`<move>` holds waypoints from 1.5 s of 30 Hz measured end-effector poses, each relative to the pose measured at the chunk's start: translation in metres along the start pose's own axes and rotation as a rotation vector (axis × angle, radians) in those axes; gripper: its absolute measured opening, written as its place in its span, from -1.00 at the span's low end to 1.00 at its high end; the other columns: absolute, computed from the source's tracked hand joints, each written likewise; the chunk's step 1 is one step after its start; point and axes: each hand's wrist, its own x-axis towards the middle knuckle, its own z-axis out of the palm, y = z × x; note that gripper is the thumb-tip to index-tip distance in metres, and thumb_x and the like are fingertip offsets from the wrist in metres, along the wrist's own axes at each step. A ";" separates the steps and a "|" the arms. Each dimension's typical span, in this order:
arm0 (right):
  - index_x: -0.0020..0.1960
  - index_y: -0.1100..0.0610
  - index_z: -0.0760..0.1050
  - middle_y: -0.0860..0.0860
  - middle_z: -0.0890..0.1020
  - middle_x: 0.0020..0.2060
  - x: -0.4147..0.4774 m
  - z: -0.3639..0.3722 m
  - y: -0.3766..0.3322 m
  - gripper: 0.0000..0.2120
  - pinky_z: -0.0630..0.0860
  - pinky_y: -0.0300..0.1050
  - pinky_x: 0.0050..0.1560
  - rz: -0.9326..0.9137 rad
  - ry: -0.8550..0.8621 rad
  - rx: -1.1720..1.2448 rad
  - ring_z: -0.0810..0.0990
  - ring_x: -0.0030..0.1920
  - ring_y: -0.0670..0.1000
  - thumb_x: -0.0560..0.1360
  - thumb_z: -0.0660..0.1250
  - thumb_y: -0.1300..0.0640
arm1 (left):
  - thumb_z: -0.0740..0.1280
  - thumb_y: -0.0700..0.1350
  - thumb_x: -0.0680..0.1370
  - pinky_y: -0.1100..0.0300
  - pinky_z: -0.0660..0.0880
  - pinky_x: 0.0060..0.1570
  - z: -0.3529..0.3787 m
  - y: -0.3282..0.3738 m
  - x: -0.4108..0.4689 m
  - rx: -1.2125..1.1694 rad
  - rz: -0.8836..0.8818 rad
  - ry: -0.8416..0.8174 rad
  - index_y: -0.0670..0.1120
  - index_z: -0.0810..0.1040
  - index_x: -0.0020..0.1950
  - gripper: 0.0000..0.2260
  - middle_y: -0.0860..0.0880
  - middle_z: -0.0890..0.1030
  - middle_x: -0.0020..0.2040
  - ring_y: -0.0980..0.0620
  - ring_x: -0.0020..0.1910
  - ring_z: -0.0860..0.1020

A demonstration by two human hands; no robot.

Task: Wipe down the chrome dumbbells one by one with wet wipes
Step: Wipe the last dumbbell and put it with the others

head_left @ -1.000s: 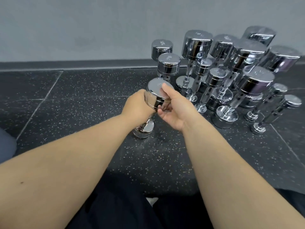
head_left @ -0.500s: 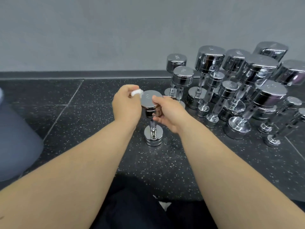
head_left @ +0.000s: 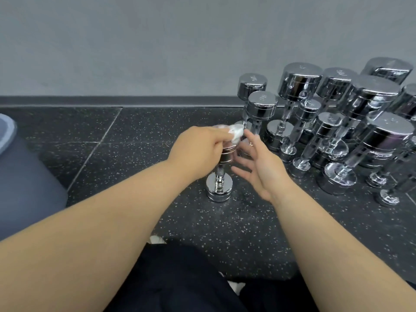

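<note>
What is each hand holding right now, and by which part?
The left hand pinches a bunched wipe in its fingers, on top of the standing dumbbell. The right hand is open beside the dumbbell's upper end, gripping nothing.

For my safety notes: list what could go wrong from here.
1. The dumbbell stands on end; the left hand presses the wipe on its top while the right hand is open, gripping nothing, so it may tip.
2. Falling rightward, it could knock over the upright dumbbells beside it.
</note>
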 end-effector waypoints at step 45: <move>0.20 0.15 0.65 0.03 0.63 0.23 0.000 0.044 -0.008 -0.64 0.31 -0.17 0.44 -0.724 0.000 -1.133 0.52 0.33 -0.06 0.55 0.14 0.17 | 0.48 -0.33 0.39 0.45 0.45 -0.23 0.032 -0.036 -0.007 -0.917 -0.339 -0.087 0.13 0.54 0.08 -0.57 0.18 0.67 -0.12 0.33 -0.19 0.60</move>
